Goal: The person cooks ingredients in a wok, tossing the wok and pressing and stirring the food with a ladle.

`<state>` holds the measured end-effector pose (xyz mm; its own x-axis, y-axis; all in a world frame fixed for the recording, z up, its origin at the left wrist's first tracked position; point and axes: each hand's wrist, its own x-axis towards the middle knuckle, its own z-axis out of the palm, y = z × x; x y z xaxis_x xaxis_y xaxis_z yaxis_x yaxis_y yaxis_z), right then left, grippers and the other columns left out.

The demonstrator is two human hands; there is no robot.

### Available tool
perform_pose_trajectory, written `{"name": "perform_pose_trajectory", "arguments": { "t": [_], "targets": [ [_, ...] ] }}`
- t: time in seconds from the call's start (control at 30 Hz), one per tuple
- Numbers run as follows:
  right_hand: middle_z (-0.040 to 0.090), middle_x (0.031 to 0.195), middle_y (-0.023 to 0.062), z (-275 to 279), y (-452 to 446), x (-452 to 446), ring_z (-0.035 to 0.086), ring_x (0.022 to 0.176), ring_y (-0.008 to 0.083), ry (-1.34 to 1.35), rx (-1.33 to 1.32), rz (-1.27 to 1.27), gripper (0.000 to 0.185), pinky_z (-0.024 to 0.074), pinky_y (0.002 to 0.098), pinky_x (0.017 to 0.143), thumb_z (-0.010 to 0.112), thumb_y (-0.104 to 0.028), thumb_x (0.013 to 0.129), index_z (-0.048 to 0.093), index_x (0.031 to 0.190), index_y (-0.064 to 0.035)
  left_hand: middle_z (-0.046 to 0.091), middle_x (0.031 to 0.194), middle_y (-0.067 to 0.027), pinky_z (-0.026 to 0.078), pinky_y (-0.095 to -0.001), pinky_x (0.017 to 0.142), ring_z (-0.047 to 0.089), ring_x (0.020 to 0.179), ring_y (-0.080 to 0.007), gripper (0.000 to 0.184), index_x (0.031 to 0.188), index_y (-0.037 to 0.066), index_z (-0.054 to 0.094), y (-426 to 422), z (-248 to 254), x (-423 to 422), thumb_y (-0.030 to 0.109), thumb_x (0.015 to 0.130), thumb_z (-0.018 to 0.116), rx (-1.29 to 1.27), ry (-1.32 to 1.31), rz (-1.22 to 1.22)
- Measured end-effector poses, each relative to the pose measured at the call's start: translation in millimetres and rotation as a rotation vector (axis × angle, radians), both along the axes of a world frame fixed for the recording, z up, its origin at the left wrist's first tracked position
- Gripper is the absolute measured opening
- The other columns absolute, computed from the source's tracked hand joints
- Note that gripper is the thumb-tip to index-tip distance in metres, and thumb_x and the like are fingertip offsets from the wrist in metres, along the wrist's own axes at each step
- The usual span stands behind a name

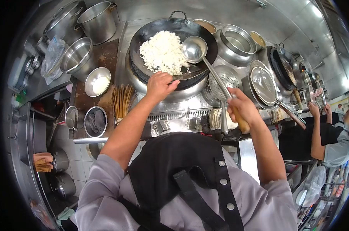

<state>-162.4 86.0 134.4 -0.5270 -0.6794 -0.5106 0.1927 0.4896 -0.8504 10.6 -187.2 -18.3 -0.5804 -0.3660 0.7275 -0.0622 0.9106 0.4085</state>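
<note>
Bright, fisheye-curved — dark edges perhaps soft

No text, label, brand, number or sign can be read anywhere in the frame. The small coloured items (339, 188) at the lower right are too small and blurred to show whether they carry any print.
</note>
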Motion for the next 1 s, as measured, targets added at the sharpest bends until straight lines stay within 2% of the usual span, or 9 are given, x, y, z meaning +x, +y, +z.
{"name": "perform_pose_trajectory", "arguments": {
  "t": [0.17, 0.33, 0.4, 0.47, 0.6, 0.7, 0.83, 0.93, 1.0],
  "targets": [
    [0.057, 0.070, 0.0052, 9, -1, 1, 0.052, 0.048, 0.0129, -0.004, -0.201, -0.021, 0.053, 0.0432, 0.0266, 0.044, 0.058, -0.012, 0.100, 0.043, 0.151, -0.0128, 0.052, 0.066, -0.0103, 0.041, -0.0459, 0.059, 0.051, 0.064, -0.0333, 0.042, 0.063, 0.007, 0.051, -3, 1, 1, 0.030, 0.081, 0.082, 0.005, -0.017, -0.002],
    [0.058, 0.070, 0.0048, -13, -2, 4, 0.053, 0.049, 0.0134, 0.104, -0.202, -0.006, 0.053, 0.0446, 0.0281, 0.045, 0.058, -0.012, 0.100, 0.042, 0.151, -0.0116, 0.052, 0.065, -0.0104, 0.041, -0.0458, 0.059, 0.050, 0.064, -0.0333, 0.042, 0.063, 0.007, 0.051, -3, 1, 1, 0.030, 0.081, 0.081, -0.005, 0.000, 0.000],
    [0.057, 0.071, 0.0042, -20, -12, 1, 0.052, 0.048, 0.0128, -0.046, -0.054, -0.005, 0.048, 0.0419, 0.0247, 0.044, 0.057, -0.013, 0.101, 0.046, 0.148, -0.0152, 0.052, 0.065, -0.0104, 0.041, -0.0457, 0.059, 0.050, 0.064, -0.0332, 0.042, 0.063, 0.007, 0.051, -2, 2, 0, 0.030, 0.082, 0.081, -0.002, -0.001, -0.012],
    [0.057, 0.072, 0.0043, -5, -13, 1, 0.052, 0.048, 0.0134, -0.159, -0.110, 0.001, 0.049, 0.0414, 0.0246, 0.044, 0.057, -0.012, 0.101, 0.046, 0.149, -0.0146, 0.056, 0.067, -0.0085, 0.046, -0.0434, 0.063, 0.055, 0.067, -0.0303, 0.038, 0.064, 0.008, 0.054, -2, 2, 2, 0.031, 0.081, 0.080, -0.018, -0.065, 0.036],
    [0.057, 0.072, 0.0072, 18, 10, 18, 0.051, 0.045, 0.0144, -0.021, -0.203, 0.017, 0.048, 0.0416, 0.0247, 0.043, 0.055, -0.013, 0.102, 0.046, 0.149, -0.0159, 0.052, 0.066, -0.0103, 0.041, -0.0452, 0.059, 0.050, 0.063, -0.0328, 0.042, 0.064, 0.006, 0.051, -2, 0, 0, 0.030, 0.081, 0.082, -0.001, -0.003, 0.000],
    [0.056, 0.072, 0.0064, 17, 27, 18, 0.053, 0.049, 0.0140, -0.249, -0.332, 0.003, 0.052, 0.0427, 0.0271, 0.043, 0.055, -0.013, 0.102, 0.042, 0.152, -0.0155, 0.052, 0.066, -0.0101, 0.041, -0.0451, 0.059, 0.050, 0.064, -0.0326, 0.041, 0.065, 0.006, 0.052, -3, -1, 0, 0.029, 0.081, 0.082, -0.004, 0.002, 0.009],
    [0.056, 0.071, 0.0055, -14, -1, 17, 0.054, 0.050, 0.0142, -0.299, -0.067, 0.033, 0.056, 0.0428, 0.0283, 0.044, 0.056, -0.013, 0.101, 0.039, 0.154, -0.0137, 0.053, 0.069, -0.0094, 0.042, -0.0447, 0.060, 0.051, 0.067, -0.0325, 0.039, 0.067, 0.007, 0.053, 1, -2, 1, 0.029, 0.080, 0.083, -0.009, -0.016, 0.008],
    [0.056, 0.070, 0.0053, 0, -6, 38, 0.054, 0.050, 0.0143, -0.061, -0.161, 0.150, 0.059, 0.0432, 0.0281, 0.045, 0.057, -0.011, 0.100, 0.037, 0.155, -0.0114, 0.055, 0.074, -0.0098, 0.043, -0.0445, 0.064, 0.052, 0.071, -0.0333, 0.034, 0.072, 0.007, 0.056, 3, -5, 5, 0.026, 0.081, 0.083, -0.058, -0.006, 0.044],
    [0.056, 0.070, 0.0059, 8, 3, 41, 0.054, 0.050, 0.0144, -0.078, -0.201, 0.158, 0.059, 0.0440, 0.0284, 0.046, 0.057, -0.010, 0.100, 0.036, 0.156, -0.0098, 0.056, 0.077, -0.0102, 0.043, -0.0446, 0.067, 0.052, 0.073, -0.0338, 0.030, 0.075, 0.006, 0.058, 6, -9, 6, 0.024, 0.081, 0.082, -0.100, 0.017, 0.061]
  ]
}}
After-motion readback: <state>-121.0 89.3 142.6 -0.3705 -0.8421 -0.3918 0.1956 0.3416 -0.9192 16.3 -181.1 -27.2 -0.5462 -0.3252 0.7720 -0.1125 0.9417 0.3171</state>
